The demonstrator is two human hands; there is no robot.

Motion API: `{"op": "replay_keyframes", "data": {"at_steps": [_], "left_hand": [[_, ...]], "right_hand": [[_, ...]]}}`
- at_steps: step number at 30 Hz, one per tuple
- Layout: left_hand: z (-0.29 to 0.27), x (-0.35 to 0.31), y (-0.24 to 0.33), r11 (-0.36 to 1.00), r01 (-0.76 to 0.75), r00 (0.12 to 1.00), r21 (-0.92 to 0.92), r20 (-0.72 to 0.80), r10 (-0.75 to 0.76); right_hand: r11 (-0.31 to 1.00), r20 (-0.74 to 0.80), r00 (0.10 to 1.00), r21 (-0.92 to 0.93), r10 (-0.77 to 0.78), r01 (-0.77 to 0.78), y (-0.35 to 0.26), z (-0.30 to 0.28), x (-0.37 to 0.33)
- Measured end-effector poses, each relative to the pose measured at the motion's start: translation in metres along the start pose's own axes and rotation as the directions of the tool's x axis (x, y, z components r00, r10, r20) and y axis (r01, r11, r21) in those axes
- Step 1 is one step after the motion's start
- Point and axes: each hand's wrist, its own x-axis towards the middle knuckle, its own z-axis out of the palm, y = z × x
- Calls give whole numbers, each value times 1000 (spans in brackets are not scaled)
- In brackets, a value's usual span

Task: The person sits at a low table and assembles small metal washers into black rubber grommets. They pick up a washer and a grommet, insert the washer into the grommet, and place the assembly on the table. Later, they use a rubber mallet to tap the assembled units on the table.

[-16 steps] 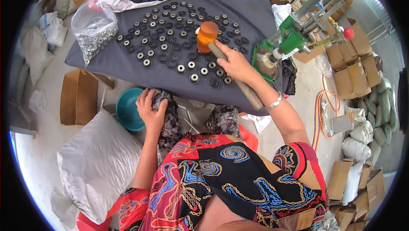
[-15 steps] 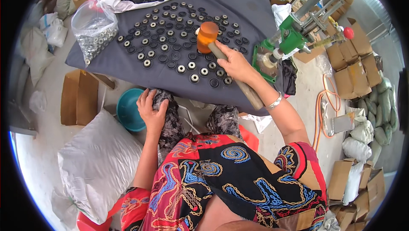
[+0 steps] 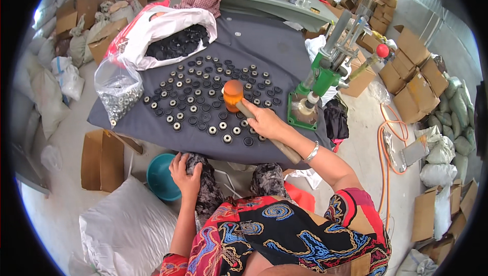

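My right hand (image 3: 268,123) is wrapped round the wooden handle of a mallet with a translucent orange head (image 3: 233,95). The head stands among the small parts on the dark cloth-covered table (image 3: 274,37); whether it touches one underneath is hidden. Spread in loose rows around it are many black rings, several with a silver bearing (image 3: 227,138) seated in the middle and others showing only black. My left hand (image 3: 185,175) rests on my left knee, fingers apart, with nothing in it.
A clear bag of metal bearings (image 3: 119,95) sits at the table's left corner, beside a white sack of black parts (image 3: 178,44). At the right edge stands a green hand press (image 3: 320,80). A teal basin (image 3: 161,177), a carton (image 3: 101,161) and a white sack (image 3: 127,225) are below left.
The view has tilted up, so the table sits lower in it and a back table shows. My right hand keeps its grip on the mallet among the parts; my left hand stays on the knee.
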Motion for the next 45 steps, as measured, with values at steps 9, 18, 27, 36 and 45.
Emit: {"op": "replay_keyframes", "data": {"at_steps": [9,18,27,36,45], "left_hand": [[-11,3,-11,993,101,993,56,52,-104],[-3,33,-24,902,312,871,297,289,-396],[16,40,-14,842,164,885,514,301,-356],[5,36,-33,845,238,896,479,228,-381],[-3,34,-39,844,268,897,465,198,-394]], "right_hand": [[1000,-31,999,9,-20,21,9,2,-8],[999,-67,997,23,-31,33,18,11,0],[958,-17,996,275,89,-81,6,0,-6],[989,-133,985,83,-111,122,8,-2,0],[976,-18,995,192,-101,103,-14,-4,-26]]}}
